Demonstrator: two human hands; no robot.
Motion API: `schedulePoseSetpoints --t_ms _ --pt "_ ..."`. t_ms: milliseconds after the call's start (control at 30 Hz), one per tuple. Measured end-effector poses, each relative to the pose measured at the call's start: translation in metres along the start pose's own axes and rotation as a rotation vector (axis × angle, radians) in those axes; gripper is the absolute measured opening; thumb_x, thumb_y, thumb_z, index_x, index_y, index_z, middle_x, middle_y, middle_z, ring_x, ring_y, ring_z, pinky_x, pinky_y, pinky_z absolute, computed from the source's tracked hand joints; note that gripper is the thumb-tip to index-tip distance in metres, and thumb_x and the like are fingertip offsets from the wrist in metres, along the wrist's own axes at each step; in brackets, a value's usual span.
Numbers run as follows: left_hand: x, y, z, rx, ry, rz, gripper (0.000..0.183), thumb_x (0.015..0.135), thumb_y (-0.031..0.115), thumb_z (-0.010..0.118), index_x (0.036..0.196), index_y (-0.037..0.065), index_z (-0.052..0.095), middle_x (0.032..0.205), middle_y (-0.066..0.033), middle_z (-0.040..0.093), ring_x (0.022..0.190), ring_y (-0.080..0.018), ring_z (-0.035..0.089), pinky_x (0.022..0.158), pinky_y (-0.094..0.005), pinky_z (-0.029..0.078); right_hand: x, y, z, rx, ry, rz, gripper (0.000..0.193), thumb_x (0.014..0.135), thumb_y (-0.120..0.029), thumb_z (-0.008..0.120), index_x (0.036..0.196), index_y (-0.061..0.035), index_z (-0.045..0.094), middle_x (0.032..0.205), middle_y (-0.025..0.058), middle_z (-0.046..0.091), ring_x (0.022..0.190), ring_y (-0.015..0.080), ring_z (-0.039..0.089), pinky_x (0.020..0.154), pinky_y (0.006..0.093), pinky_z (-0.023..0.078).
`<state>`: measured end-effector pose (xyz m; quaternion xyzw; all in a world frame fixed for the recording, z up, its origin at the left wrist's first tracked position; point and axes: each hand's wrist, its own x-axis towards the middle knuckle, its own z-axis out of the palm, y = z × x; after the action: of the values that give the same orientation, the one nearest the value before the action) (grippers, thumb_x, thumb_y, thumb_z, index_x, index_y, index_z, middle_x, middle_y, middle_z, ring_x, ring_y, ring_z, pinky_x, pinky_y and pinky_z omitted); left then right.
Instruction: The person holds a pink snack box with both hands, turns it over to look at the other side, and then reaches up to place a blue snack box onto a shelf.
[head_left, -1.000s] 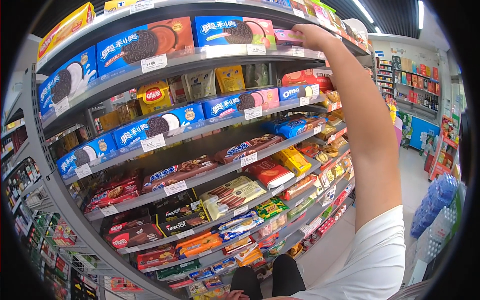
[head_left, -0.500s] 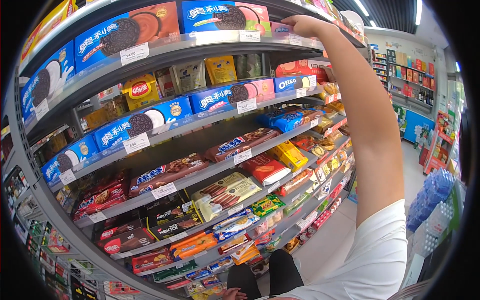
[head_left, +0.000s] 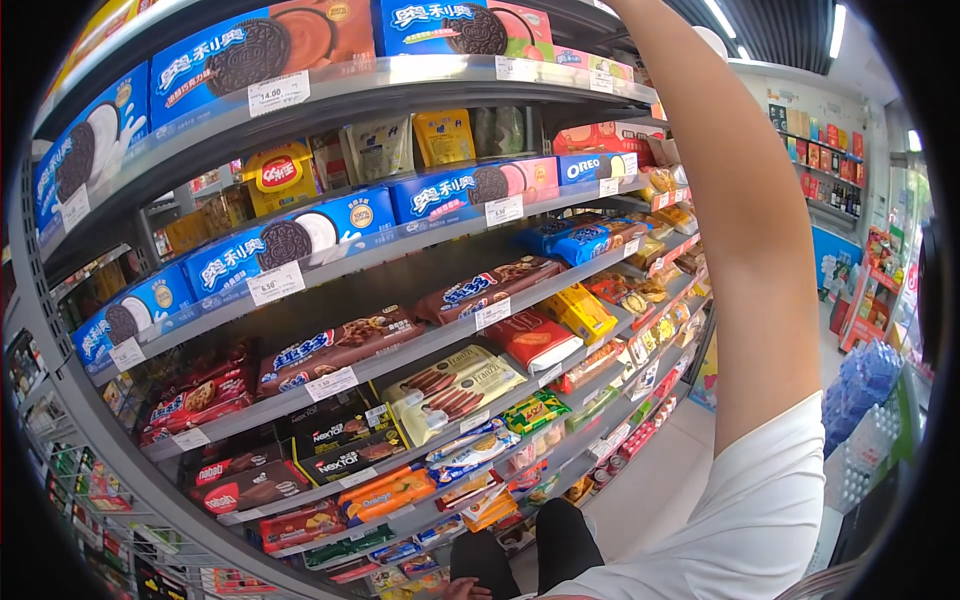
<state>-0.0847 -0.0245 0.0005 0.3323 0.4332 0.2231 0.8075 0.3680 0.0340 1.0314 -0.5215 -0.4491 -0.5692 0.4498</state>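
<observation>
My right forearm (head_left: 750, 210) reaches up past the shelf ends, and its hand is beyond the top edge of the picture. Below where the arm leaves the view, a small pink and green box (head_left: 590, 62) sits on the upper shelf. Beside it stand a blue, pink and green cookie box (head_left: 465, 30) and a larger blue and brown cookie box (head_left: 262, 50). Low down, my left hand (head_left: 467, 589) is by my dark-trousered leg, mostly cut off by the lower edge. Its fingers are too small and hidden to read.
Lower shelves (head_left: 400, 235) carry blue cookie boxes (head_left: 290, 240), brown cookie packs (head_left: 340, 347) and several other biscuit packs. A metal upright (head_left: 60, 340) borders the left. At the right are shrink-wrapped bottles (head_left: 865, 395) and a red display stand (head_left: 875, 285).
My right hand has left the pink and green box and risen out of the picture at the top. That box is now uncovered. My left hand stays low.
</observation>
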Motion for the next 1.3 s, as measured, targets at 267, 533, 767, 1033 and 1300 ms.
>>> schedulePoseSetpoints --t_ms 267,533,767,1033,1300 --pt "0.072 -0.069 -0.026 0.236 0.136 0.146 0.029 0.109 0.027 0.051 0.132 0.010 0.059 0.091 -0.0121 0.075 0.065 -0.0192 0.072 0.049 -0.0274 0.052 0.013 -0.048 0.013 -0.169 -0.233 0.031 0.037 0.088 -0.028 0.059 0.117 -0.0098 0.074 0.123 0.0233 0.070 0.117 0.0374 0.066 0.104 0.0449 0.051" --pt "-0.011 0.000 0.003 0.041 0.057 0.072 0.029 0.110 0.027 0.051 0.132 0.010 0.059 0.090 -0.0118 0.075 0.064 -0.0181 0.072 0.050 -0.0258 0.052 0.004 -0.013 0.022 -0.063 -0.250 0.046 0.038 0.096 -0.027 0.051 0.127 -0.0104 0.065 0.128 0.0255 0.066 0.124 0.0406 0.061 0.107 0.0464 0.047" --pt "-0.012 0.005 0.005 -0.028 0.019 0.066 0.029 0.110 0.026 0.049 0.132 0.010 0.058 0.089 -0.0124 0.075 0.066 -0.0185 0.072 0.052 -0.0274 0.054 -0.021 -0.043 -0.006 -0.169 -0.162 -0.010 0.039 0.100 -0.031 0.047 0.125 -0.0081 0.064 0.129 0.0265 0.065 0.124 0.0410 0.061 0.108 0.0471 0.045" --pt "-0.018 0.009 0.008 -0.022 0.026 0.063 0.029 0.110 0.027 0.049 0.132 0.010 0.058 0.091 -0.0125 0.075 0.067 -0.0196 0.073 0.053 -0.0285 0.054 -0.017 -0.042 -0.003 -0.107 -0.143 0.010 0.045 0.094 -0.036 0.060 0.120 0.0007 0.064 0.123 0.0301 0.066 0.115 0.0443 0.065 0.100 0.0495 0.051" --pt "-0.025 0.014 0.009 0.092 0.006 0.113 0.030 0.109 0.028 0.051 0.133 0.012 0.058 0.096 -0.0106 0.074 0.079 -0.0201 0.072 0.068 -0.0329 0.052 -0.009 -0.029 0.008 -0.174 -0.038 -0.015 0.042 0.091 -0.032 0.060 0.116 0.0019 0.066 0.121 0.0335 0.065 0.116 0.0450 0.064 0.103 0.0496 0.050"
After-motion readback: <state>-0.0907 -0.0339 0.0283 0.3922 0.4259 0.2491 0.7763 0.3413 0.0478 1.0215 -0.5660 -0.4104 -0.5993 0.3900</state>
